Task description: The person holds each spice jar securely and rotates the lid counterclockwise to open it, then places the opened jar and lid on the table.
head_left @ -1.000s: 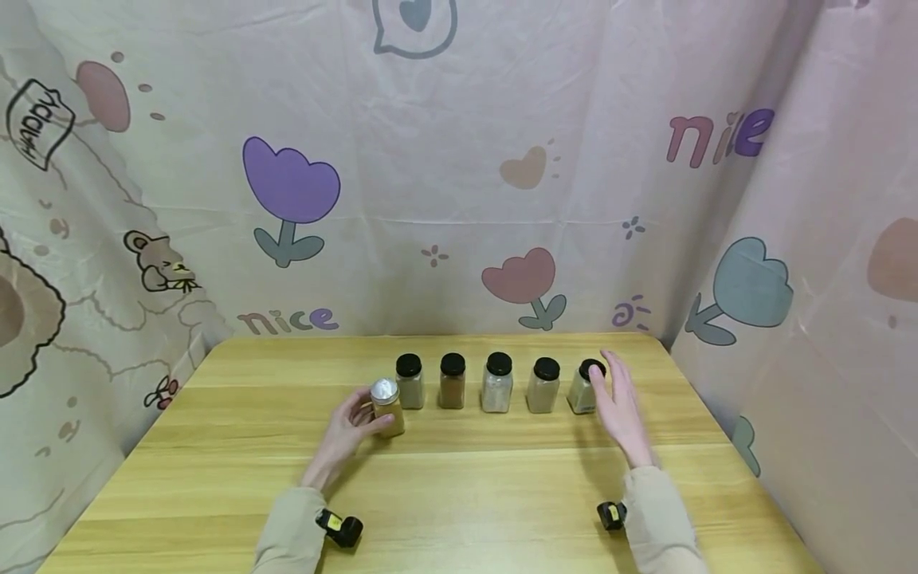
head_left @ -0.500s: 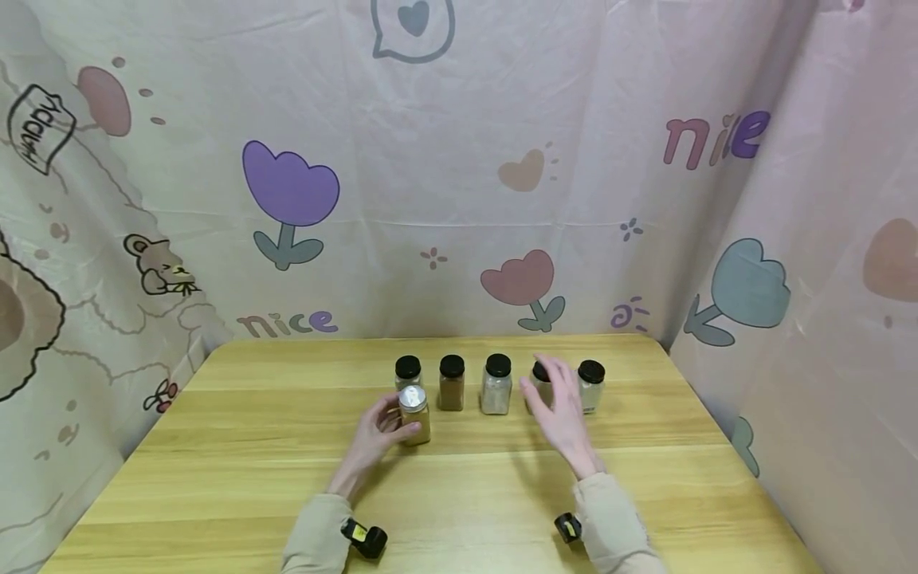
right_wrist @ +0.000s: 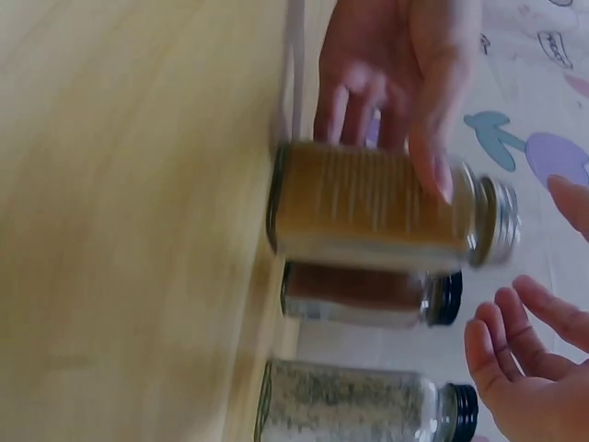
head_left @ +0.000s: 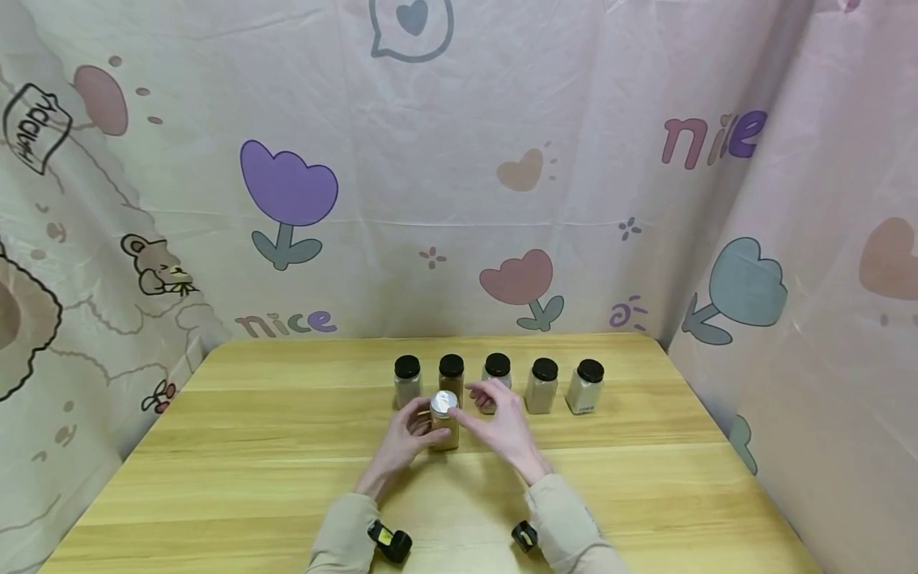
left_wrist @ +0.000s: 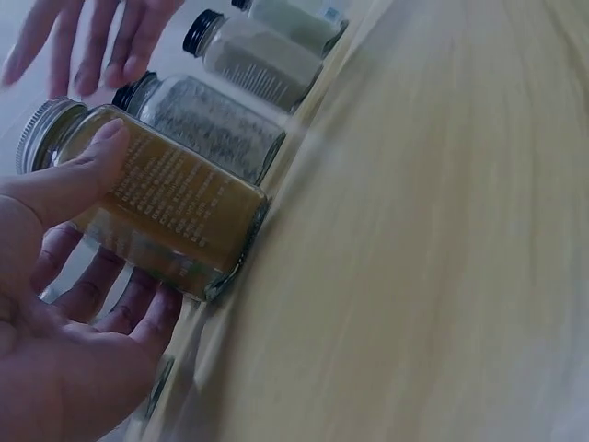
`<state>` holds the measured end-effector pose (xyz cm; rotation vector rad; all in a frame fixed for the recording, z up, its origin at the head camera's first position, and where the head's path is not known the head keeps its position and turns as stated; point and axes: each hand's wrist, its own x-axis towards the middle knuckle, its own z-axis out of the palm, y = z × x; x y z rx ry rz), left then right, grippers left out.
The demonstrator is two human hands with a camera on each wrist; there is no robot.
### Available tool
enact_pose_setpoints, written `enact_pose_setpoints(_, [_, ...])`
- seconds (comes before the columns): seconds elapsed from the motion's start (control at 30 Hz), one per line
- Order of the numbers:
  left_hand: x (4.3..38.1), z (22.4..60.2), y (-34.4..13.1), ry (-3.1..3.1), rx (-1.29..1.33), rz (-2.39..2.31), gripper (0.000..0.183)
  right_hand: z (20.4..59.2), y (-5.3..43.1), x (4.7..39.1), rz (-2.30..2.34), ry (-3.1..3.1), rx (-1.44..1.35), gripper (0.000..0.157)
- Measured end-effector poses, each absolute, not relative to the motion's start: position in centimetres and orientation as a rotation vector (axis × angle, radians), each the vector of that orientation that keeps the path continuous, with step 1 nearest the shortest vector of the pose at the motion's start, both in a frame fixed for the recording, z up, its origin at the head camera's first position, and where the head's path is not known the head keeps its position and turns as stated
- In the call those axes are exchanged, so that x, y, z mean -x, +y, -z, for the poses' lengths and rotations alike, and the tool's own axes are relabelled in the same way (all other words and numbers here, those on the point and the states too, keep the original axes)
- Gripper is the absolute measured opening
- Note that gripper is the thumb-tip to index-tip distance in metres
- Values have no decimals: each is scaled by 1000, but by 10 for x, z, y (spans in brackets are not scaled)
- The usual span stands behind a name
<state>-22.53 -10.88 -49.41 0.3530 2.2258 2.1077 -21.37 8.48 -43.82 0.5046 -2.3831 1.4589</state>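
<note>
My left hand (head_left: 403, 442) grips a square glass spice jar (left_wrist: 175, 207) of yellow-brown powder, thumb on one side and fingers on the other. The jar stands upright, topped by a silver lid (head_left: 444, 401). From the right, my right hand (head_left: 504, 426) comes up beside that lid. Its fingers (right_wrist: 529, 345) are loosely bent and spread, apart from the lid in the right wrist view. Behind the hands, a black-capped jar of reddish-brown powder (right_wrist: 354, 293) and one with grey-speckled contents (right_wrist: 340, 401) are partly covered in the head view.
Several black-capped jars stand in a row along the back, including a grey-green one (head_left: 407, 391) at left, a pale one (head_left: 541, 392) and another pale one (head_left: 584, 393) at right. A patterned curtain (head_left: 402, 175) hangs behind the wooden table (head_left: 251, 446).
My left hand has carried the silver-lidded jar rightward, from beside the leftmost jar to the front of the reddish-brown one. My right hand has swept left from the rightmost jar to beside the lid.
</note>
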Motion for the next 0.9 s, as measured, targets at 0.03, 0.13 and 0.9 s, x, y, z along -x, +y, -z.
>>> enact_pose_setpoints(0.03, [225,494,-106,2221,-371,-2106,60,439,82,213,-1441,-2399,-498,48])
enact_pose_setpoints(0.13, [224,495,-101,2220,-421,-2083,62,441,74,211,-1345,-2428,-494,49])
enact_pose_setpoints(0.9, [227,494,-94,2208,-554,-2039,55,441,66,213,-1092,-2373,-531,29])
